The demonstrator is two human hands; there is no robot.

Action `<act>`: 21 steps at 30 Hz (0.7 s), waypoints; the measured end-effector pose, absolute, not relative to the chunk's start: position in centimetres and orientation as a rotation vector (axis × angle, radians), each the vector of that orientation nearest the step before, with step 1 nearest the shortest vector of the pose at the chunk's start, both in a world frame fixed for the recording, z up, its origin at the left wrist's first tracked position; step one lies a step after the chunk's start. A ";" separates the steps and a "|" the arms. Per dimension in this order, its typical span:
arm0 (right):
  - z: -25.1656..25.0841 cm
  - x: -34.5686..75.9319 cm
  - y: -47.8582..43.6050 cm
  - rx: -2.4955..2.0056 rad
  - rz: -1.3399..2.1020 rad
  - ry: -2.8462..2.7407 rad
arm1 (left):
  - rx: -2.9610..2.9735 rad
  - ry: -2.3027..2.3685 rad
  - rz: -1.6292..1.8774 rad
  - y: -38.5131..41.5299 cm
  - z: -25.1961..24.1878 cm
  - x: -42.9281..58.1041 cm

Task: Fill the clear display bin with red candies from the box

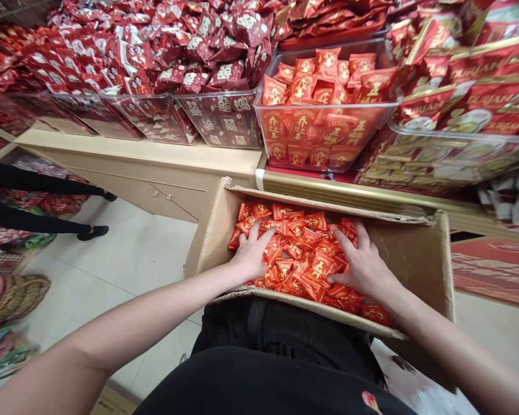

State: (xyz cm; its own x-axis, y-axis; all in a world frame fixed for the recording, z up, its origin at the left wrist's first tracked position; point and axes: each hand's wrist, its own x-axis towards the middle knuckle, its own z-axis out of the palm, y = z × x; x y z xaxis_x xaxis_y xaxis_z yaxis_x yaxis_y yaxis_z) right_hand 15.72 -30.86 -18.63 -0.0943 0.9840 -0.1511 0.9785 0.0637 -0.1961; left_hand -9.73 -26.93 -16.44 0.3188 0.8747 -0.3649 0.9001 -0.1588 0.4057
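Observation:
A brown cardboard box [419,259] rests against my lap, partly filled with small red and gold wrapped candies [305,248]. My left hand [253,253] lies on the left side of the candy pile, fingers spread and pressed into the wrappers. My right hand [363,265] rests on the right side of the pile, fingers spread flat over the candies. Both hands are inside the box. Neither hand has lifted anything clear of the pile.
A clear bin of the same red candies [328,121] stands on the shelf right behind the box. Bins of dark red packets [207,63] fill the left shelf, red boxes [467,98] the right. Another person's legs and shoes [90,231] stand at left on the tiled floor.

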 end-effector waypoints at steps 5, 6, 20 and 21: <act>-18.4 14.9 -31.2 -2.107 0.418 -2.244 | 1.821 1.578 0.229 -26.4 -16.4 -7.6; -18.4 14.7 -31.3 -2.100 0.424 -2.240 | 1.778 1.554 0.286 -26.1 -16.3 -6.9; -17.8 14.3 -33.8 -1.698 0.138 -2.510 | 2.097 1.347 -0.450 -28.2 -11.6 -14.6; -17.5 13.8 -33.7 -1.564 0.128 -2.603 | 2.071 1.315 -0.530 -28.7 -11.8 -15.2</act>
